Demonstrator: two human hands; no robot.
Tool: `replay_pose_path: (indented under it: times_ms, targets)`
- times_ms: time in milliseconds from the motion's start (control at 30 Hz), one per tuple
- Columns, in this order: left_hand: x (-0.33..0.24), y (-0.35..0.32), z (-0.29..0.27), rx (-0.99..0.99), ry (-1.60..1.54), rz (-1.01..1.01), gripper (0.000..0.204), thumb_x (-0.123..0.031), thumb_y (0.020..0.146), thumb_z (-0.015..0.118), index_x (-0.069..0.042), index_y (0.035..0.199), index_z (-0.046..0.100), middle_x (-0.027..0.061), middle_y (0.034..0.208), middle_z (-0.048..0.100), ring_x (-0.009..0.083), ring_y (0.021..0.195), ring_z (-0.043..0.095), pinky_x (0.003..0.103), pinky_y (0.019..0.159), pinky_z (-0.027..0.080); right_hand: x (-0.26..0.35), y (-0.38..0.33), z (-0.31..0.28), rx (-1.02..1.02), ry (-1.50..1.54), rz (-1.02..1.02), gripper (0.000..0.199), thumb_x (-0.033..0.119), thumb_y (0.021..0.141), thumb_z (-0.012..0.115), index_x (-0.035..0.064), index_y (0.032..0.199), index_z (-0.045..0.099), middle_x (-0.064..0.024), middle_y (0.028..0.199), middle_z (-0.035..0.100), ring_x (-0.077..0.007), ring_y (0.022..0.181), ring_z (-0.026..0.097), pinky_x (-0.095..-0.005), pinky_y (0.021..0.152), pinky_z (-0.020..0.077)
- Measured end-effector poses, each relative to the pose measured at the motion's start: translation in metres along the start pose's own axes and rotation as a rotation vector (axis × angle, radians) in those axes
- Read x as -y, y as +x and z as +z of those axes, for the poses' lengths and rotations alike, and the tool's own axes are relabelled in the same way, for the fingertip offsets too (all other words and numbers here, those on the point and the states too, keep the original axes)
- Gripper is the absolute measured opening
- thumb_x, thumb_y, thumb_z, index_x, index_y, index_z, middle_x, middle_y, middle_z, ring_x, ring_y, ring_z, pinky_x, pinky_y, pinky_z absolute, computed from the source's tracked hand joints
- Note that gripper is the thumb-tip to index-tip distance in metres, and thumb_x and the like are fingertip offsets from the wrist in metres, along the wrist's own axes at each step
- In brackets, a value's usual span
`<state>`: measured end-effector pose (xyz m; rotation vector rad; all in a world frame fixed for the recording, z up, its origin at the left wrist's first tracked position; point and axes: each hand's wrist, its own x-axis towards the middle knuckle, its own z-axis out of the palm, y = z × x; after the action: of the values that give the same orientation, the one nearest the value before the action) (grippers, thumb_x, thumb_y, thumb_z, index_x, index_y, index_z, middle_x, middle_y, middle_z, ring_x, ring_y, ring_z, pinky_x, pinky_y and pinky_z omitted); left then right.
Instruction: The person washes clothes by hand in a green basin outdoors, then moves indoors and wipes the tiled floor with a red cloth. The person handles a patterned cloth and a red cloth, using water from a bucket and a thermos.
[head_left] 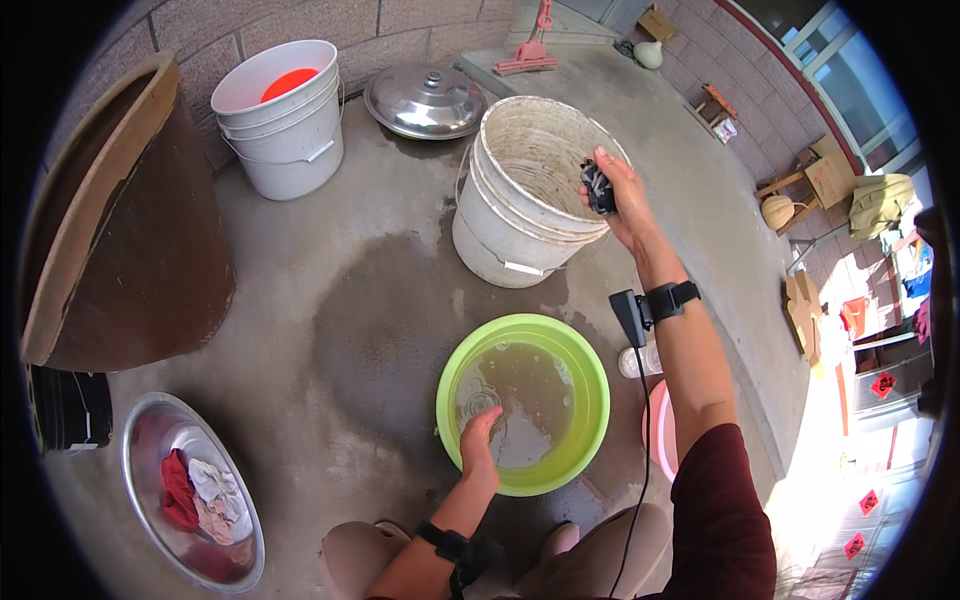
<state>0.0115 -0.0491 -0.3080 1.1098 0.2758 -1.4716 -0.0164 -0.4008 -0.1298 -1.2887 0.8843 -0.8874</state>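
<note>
My right hand [624, 192] is raised at the right rim of a dirty white bucket [500, 225], closed around a bunched black-and-grey cloth [598, 187]. The cloth looks crumpled; its exact kind is hard to make out. Below stands a lime-green basin [597, 400] with cloudy water [535, 400] in it. My left hand [480, 445] hangs over the basin's near left part, fingers stretched out and holding nothing. Rings of ripples spread on the water just beyond its fingertips.
A steel bowl [135, 450] with red and pale cloths [205, 495] lies at left, near a large brown vat [140, 260]. Farther off are a second white bucket [290, 150] and a steel lid [427, 100]. A pink basin [662, 430] sits beneath my right arm.
</note>
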Motion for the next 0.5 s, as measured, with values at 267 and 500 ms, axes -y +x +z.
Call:
replay_pose_path:
  times_ms: [267, 500]
  targets:
    - [0.003, 0.006, -0.004, -0.132, -0.031, 0.066, 0.033, -0.021, 0.083, 0.060, -0.002, 0.111, 0.064, 0.0089, 0.120, 0.059, 0.0203, 0.124, 0.045, 0.033, 0.106, 0.030, -0.133, -0.147, -0.021, 0.189, 0.145, 0.575, 0.046, -0.006, 0.079, 0.045, 0.0084, 0.122, 0.047, -0.0121, 0.111, 0.055, -0.0228, 0.098, 0.059, -0.0376, 0.085, 0.0512]
    - [0.010, 0.014, -0.019, -0.216, 0.032, 0.101, 0.029, -0.019, 0.082, 0.061, -0.002, 0.105, 0.066, 0.0079, 0.117, 0.061, 0.0199, 0.117, 0.050, 0.031, 0.101, 0.034, -0.298, -0.219, -0.084, -0.165, -0.646, 0.678, 0.026, -0.001, 0.078, 0.057, 0.0077, 0.102, 0.053, -0.0130, 0.087, 0.058, -0.0236, 0.079, 0.056, -0.0388, 0.069, 0.0468]
